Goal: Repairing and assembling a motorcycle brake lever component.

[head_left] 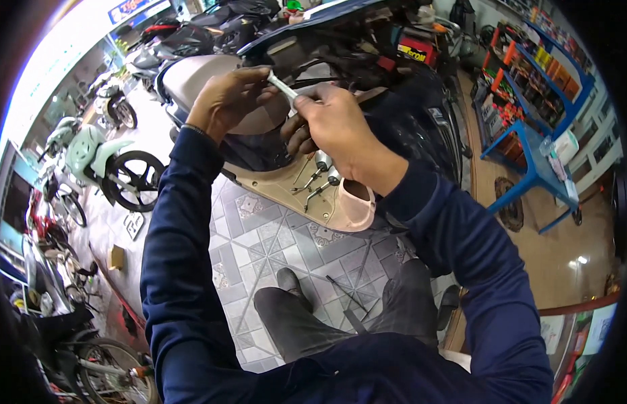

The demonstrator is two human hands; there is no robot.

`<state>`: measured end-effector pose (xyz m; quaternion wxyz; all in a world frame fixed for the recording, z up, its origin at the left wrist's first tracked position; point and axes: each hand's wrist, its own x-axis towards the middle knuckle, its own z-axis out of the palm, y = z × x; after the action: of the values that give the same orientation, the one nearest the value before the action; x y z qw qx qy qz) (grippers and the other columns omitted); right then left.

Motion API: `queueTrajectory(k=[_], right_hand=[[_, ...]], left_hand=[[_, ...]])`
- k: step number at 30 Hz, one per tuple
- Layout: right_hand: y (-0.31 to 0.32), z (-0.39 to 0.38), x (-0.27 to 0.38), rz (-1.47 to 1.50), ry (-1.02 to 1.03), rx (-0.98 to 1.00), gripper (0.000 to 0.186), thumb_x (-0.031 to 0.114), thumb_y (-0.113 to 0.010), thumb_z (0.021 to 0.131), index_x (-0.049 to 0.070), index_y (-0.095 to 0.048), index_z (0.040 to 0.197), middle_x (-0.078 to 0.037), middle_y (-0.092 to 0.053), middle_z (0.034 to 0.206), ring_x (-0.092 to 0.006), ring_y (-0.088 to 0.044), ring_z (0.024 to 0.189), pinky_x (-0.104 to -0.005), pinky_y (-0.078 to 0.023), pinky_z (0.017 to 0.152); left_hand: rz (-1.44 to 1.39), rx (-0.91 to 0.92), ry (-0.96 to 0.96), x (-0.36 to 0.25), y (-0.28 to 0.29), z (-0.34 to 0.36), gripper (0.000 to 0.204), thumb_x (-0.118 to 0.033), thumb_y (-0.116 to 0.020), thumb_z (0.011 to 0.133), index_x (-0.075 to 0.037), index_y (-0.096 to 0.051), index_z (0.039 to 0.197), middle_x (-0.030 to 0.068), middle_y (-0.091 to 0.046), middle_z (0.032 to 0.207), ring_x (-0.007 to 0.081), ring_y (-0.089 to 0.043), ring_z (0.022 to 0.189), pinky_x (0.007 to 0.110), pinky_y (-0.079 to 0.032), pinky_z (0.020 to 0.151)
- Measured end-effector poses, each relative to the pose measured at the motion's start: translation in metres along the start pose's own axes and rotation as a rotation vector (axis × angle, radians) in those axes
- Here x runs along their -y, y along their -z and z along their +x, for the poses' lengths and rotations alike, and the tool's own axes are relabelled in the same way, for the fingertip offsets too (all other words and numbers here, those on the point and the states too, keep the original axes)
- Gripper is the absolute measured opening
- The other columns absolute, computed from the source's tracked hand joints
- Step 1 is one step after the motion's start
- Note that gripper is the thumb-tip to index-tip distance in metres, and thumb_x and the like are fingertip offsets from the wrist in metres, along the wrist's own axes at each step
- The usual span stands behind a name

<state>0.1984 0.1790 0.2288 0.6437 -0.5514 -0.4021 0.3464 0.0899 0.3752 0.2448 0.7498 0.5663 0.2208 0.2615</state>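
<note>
In front of the opened scooter, both my hands are raised around a slim whitish, stick-like piece (282, 87), too small to name surely. My right hand (333, 118) is closed, gripping its lower end between thumb and fingers. At its upper end, my left hand (226, 94) has thumb and forefinger pinched together against the tip. Below them, on the scooter's beige footboard (263, 185), lie silver-bodied parts (333, 176) with thin dark rods. A beige, hollow, cup-like cover (357, 205) rests at the footboard's near edge, below my right wrist.
The dark scooter body (408, 138) stands ahead. A blue plastic stool (522, 161) holding small items is at the right, near a blue shelf (562, 94). A pale green motorbike (91, 151) is parked left. A thin dark rod (346, 293) lies on the tiles between my feet.
</note>
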Motion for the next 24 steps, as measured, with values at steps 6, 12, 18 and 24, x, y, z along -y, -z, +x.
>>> queueTrajectory(k=[6,12,18,24], right_hand=[[0.055,0.034,0.039,-0.295,0.075,0.049,0.020,0.013,-0.057,0.098,-0.002,-0.066,0.090,-0.008,-0.063,0.067,-0.0137,-0.059,0.053,-0.0270,-0.044,0.047],[-0.036,-0.008,-0.050,-0.636,0.411,-0.388,0.023,0.018,-0.058,0.097,-0.003,-0.067,0.090,-0.007,-0.063,0.066,-0.0113,-0.056,0.052,-0.0306,-0.041,0.047],[-0.015,0.001,-0.027,-0.374,0.106,-0.102,0.024,0.021,-0.062,0.096,-0.001,-0.067,0.088,-0.003,-0.059,0.063,-0.0101,-0.050,0.048,-0.0289,-0.035,0.043],[0.052,0.018,0.057,-0.343,-0.157,0.170,0.027,0.020,-0.053,0.100,0.004,-0.070,0.088,0.003,-0.046,0.055,-0.0060,-0.038,0.045,-0.0246,-0.023,0.038]], left_hand=[[0.066,0.031,0.012,-0.001,-0.004,0.007,0.023,-0.012,-0.066,0.095,0.005,-0.064,0.110,0.0136,-0.066,0.097,0.0221,-0.068,0.083,0.028,-0.060,0.072],[0.248,0.070,-0.164,-0.001,0.004,0.004,0.024,-0.016,-0.068,0.094,0.004,-0.067,0.108,0.0100,-0.068,0.096,0.0196,-0.067,0.077,0.024,-0.057,0.068],[0.764,-0.273,-0.300,0.002,0.008,-0.022,0.030,-0.026,-0.066,0.095,0.002,-0.071,0.106,0.0087,-0.071,0.086,0.0215,-0.067,0.074,0.030,-0.053,0.069],[1.184,-0.317,-0.457,0.037,0.020,-0.025,0.033,-0.031,-0.060,0.097,0.000,-0.072,0.102,0.0164,-0.073,0.088,0.0285,-0.070,0.078,0.039,-0.052,0.076]])
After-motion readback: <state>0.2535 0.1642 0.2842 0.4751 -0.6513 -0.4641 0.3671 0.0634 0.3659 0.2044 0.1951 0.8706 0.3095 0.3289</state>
